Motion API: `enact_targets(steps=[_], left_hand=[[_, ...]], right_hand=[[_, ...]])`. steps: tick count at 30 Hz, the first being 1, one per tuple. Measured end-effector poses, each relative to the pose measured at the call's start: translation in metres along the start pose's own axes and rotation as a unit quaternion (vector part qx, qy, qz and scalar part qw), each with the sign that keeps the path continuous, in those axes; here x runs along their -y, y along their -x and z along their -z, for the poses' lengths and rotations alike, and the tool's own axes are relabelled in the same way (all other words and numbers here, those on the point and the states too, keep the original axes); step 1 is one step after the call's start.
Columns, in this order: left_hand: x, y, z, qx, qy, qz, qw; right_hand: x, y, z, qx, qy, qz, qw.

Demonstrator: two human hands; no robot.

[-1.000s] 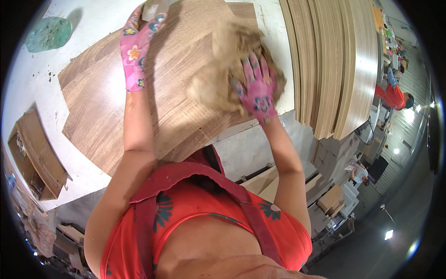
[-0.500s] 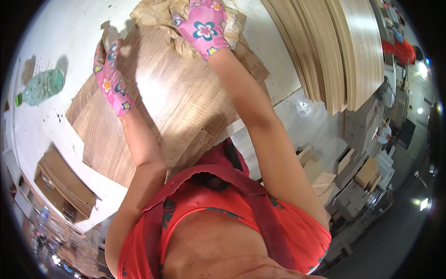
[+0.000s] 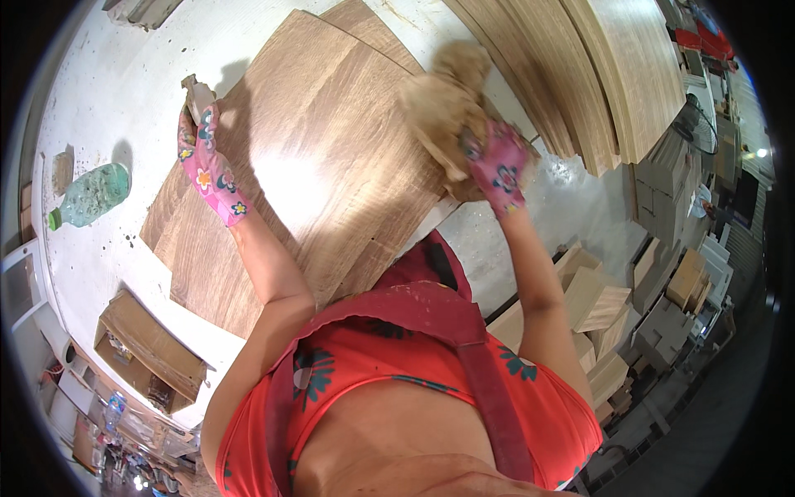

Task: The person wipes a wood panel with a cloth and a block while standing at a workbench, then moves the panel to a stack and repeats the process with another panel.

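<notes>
1. Gripping small flat pale piece (image 3: 199,98) (ID unclear) w/ L hand (image 3: 203,166), near panel's L edge; aiming it up-frame, away from body, long axis approx. vert.
2. Working R hand (image 3: 500,170) on bunched tan rag (image 3: 443,120) at panel's R edge, well apart from L; can't tell if clamped or pressing flat (blurred). Trailing rag up-L from R hand.
3. See wood-grain panel (image 3: 331,124) flat on white counter (image 3: 199,37), long axis lower-L to upper-R, grain ditto.
4. Note bottle (image 3: 93,195) on its side, cap pointing lower-L.
</notes>
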State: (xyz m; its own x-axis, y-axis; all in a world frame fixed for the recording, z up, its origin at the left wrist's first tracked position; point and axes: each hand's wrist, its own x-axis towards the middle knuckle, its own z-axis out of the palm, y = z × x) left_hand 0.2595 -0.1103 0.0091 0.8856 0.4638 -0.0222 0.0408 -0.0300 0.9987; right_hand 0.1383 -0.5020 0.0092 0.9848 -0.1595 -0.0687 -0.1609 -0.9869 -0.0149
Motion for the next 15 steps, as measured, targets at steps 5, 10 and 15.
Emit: enact_targets(steps=[5,10,15], left_hand=[[0.013,-0.007,0.002,0.019,0.005,0.005,1.000],[-0.003,0.005,-0.012,0.030,-0.039,-0.032,0.998],[-0.005,0.003,-0.009,0.039,-0.012,-0.019,0.999]], right_hand=[[-0.100,0.073,-0.004,0.176,-0.235,-0.148,0.945],[-0.043,0.049,0.081,0.035,-0.935,-0.009,0.352],[0.064,0.016,0.000,-0.098,-0.117,0.283,0.947]])
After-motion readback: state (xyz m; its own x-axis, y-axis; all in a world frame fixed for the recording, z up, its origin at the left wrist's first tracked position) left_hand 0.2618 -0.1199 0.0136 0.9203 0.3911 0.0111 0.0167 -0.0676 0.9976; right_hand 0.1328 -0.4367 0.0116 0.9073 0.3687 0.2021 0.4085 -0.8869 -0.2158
